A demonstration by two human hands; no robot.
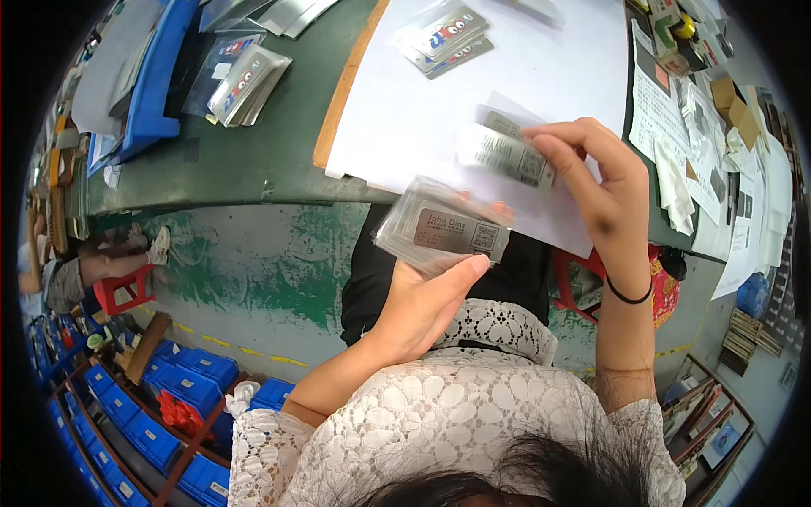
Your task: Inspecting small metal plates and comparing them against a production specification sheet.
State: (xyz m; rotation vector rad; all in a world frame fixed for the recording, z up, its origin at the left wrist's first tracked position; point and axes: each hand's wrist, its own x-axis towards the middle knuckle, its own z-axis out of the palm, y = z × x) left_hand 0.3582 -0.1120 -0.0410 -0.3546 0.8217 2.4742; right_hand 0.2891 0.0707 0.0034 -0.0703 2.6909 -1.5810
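My left hand is closed round a stack of silver metal cards in clear sleeves, the thumb across the near edge. The top card bears dark print and a square code. Above and to the right, my right hand pinches a silver card between thumb and fingers, over the white sheet on the table. A translucent film, seemingly a sleeve, shows at that card's far edge. Farther off on the sheet lie several sleeved cards with a colourful cartoon print.
Another pile of sleeved cards lies on the green tabletop beside a blue tray. Printed papers and a small cardboard box crowd the right side. Blue bins stand at lower left. A person sits at far left.
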